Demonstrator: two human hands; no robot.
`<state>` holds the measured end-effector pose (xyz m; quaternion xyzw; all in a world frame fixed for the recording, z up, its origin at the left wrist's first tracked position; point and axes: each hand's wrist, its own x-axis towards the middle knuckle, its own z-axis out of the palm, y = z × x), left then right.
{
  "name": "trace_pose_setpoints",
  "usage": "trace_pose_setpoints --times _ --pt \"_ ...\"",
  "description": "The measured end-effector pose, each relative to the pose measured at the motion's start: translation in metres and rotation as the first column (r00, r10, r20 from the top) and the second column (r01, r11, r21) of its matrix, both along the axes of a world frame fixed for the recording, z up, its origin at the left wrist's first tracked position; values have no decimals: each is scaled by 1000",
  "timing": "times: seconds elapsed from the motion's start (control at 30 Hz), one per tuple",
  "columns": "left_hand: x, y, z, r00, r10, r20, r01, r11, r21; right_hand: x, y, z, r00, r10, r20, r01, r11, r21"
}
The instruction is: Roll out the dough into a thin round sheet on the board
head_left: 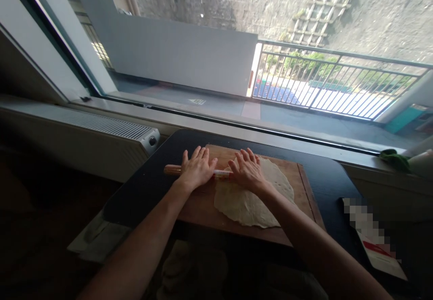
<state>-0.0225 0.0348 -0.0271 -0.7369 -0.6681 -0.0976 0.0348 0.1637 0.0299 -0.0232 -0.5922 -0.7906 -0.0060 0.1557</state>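
A wooden rolling pin (pixel 173 169) lies across the cutting board, its left end sticking out past the board's edge. My left hand (pixel 198 170) rests flat on the pin near that end, fingers stretched forward and spread. Palm down, my right hand (pixel 247 170) presses on the pin's other part, also with extended fingers, and covers its right end. Under and beside my right hand spreads a thin, pale sheet of dough (pixel 252 207) with an uneven edge. The wooden cutting board (pixel 199 214) carries the dough, which sits toward its right side.
The board stands on a dark table (pixel 142 191) against the window sill. At the right table edge lies a flat item with a red patch (pixel 377 248), partly pixelated. A white radiator (pixel 111 144) is at left. A green cloth-like thing (pixel 394 160) sits on the sill.
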Motion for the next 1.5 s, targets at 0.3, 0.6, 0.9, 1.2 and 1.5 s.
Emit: trace_pose_setpoints --times 0.3,0.6,0.9,1.2,1.5 --pt "-32 -71 -8 981 -191 23 185 969 161 3 -32 -7 995 90 -32 -84 987 139" --pt "-33 -75 14 957 -256 139 239 963 128 5 13 11 986 127 -109 -108 981 163" --pt "6 -100 13 972 -77 223 61 995 77 7 23 -2 966 208 -152 -185 971 153" --pt "12 -92 23 963 91 252 -52 986 -157 -22 24 27 909 364 -203 -328 926 187" --pt "6 -41 41 881 -406 243 419 908 -2 11 37 23 987 152 -52 -153 988 1"
